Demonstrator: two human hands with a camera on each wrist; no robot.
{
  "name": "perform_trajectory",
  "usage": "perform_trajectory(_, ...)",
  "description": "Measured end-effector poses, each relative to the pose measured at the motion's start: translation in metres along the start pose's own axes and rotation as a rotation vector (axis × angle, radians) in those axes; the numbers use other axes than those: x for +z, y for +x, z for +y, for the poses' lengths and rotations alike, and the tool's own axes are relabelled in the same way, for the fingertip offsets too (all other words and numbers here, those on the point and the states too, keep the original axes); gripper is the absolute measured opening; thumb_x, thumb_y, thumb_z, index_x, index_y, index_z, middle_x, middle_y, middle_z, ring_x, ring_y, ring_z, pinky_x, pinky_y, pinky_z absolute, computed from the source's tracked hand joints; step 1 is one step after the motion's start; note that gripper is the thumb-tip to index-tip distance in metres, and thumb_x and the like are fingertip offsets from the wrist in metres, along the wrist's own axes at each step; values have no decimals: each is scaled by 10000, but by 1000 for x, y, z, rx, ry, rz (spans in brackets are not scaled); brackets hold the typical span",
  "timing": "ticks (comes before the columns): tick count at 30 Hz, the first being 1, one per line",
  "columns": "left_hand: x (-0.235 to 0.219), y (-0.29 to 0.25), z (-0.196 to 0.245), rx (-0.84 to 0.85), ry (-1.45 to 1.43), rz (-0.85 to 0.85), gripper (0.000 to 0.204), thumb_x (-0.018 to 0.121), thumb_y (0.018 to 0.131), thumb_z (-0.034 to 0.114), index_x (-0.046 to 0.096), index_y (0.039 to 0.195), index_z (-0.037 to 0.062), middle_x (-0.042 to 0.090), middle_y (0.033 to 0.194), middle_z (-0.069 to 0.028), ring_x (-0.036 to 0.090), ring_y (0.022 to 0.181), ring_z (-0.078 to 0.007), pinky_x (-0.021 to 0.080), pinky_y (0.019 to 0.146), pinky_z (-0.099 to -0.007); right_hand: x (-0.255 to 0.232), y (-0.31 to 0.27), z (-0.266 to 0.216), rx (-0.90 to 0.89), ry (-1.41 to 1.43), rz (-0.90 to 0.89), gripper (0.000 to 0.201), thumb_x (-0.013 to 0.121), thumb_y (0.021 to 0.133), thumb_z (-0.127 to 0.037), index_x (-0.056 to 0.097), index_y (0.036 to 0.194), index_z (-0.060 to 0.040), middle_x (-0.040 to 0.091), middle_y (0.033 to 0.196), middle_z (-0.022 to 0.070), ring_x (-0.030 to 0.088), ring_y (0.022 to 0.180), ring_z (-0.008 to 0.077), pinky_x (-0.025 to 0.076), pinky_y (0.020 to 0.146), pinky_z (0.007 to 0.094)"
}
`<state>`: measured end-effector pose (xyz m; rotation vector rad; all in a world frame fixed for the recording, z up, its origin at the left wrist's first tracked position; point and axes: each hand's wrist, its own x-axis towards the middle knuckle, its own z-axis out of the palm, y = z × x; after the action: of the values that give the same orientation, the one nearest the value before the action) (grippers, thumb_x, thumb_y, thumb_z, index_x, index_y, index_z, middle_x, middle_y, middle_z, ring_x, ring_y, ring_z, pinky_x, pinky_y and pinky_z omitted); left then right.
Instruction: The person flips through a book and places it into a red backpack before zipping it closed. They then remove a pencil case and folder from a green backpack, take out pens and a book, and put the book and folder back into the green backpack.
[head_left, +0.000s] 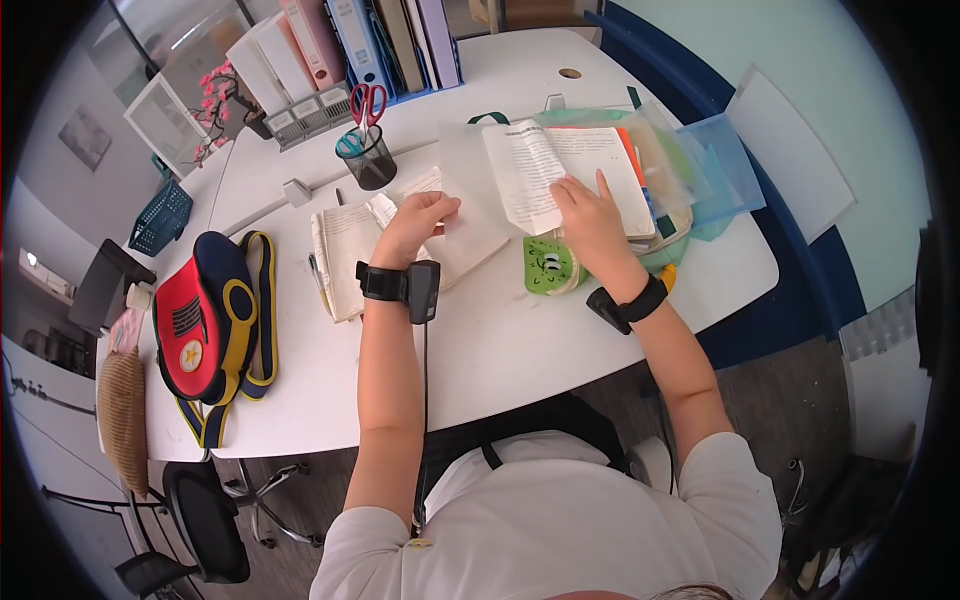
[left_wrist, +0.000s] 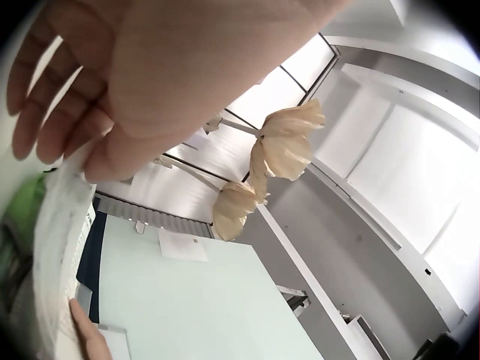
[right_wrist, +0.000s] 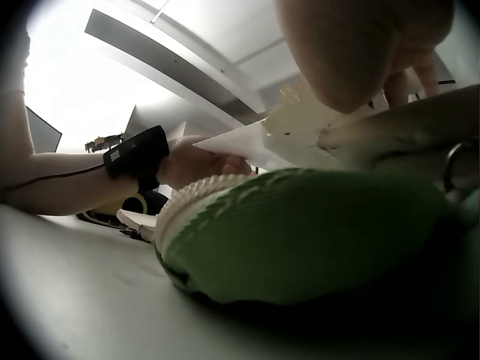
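My left hand (head_left: 415,225) pinches the edge of a thin whitish sheet (head_left: 475,228) between thumb and fingers. In the left wrist view the sheet (left_wrist: 56,247) hangs from the fingertips, looking translucent. Under and left of this hand lies an open, worn book (head_left: 343,245). My right hand (head_left: 592,225) lies over an open printed booklet (head_left: 600,160), its fingers fairly straight on the pages. Just below that hand sits a round green zip pouch (head_left: 548,266) with a cartoon face, which looms large in the right wrist view.
Clear and green plastic folders (head_left: 700,165) lie under and beside the booklet. A mesh pen cup (head_left: 368,163) with scissors stands behind the worn book, binders (head_left: 360,45) farther back. On the left is a red and navy backpack (head_left: 205,320); the table edge (head_left: 480,408) runs close to the person.
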<state>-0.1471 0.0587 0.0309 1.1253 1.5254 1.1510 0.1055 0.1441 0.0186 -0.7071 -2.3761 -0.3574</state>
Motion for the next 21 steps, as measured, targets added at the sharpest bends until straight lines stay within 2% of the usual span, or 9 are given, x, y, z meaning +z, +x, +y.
perform_trajectory(3,-3,2,-7,-24,65,21,235,575,827,276,595,692,85,567,716,26,531,708,-73,428,668,-244,-2,-5,1,137,104,14,421,589,714,-15,491,1122,15,588,1038,137,553,1022,277,328,998,508)
perform_trajectory(6,-8,3,-11,-70,163,-32,244,577,849,296,603,725,88,565,717,30,518,694,-67,407,632,-211,1,-11,8,318,197,-46,491,555,715,14,445,1193,19,594,1005,176,561,950,348,385,939,481)
perform_trajectory(9,-9,3,-13,-131,257,-73,272,581,843,302,599,712,64,579,686,7,525,657,-76,424,586,-221,-5,-14,11,487,331,-101,549,521,713,37,403,1247,6,593,992,210,552,897,408,425,860,472)
perform_trajectory(12,-8,3,-14,-147,352,-84,281,587,837,297,592,704,49,581,649,-10,518,594,-80,409,524,-210,-3,-18,16,482,418,-22,557,520,712,29,403,1256,-10,592,993,226,535,911,426,443,797,465)
perform_trajectory(15,-9,4,-14,-189,351,-114,297,591,833,289,582,673,39,576,612,-27,536,539,-92,399,469,-209,-5,-19,18,499,437,-27,534,516,729,14,407,1251,-2,567,1079,243,507,1000,430,414,859,473)
perform_trajectory(18,-8,4,-18,-173,334,-125,319,590,833,284,571,638,32,564,572,-38,544,470,-113,390,417,-214,1,-23,26,408,349,16,540,520,754,-7,375,1274,3,484,1225,251,411,1174,417,332,963,516)
perform_trajectory(21,-8,6,-20,-172,393,-133,332,590,832,278,568,623,22,562,562,-44,560,455,-133,409,412,-229,2,-24,25,492,296,30,593,557,764,-47,315,1302,18,360,1352,241,267,1306,392,214,1031,570)
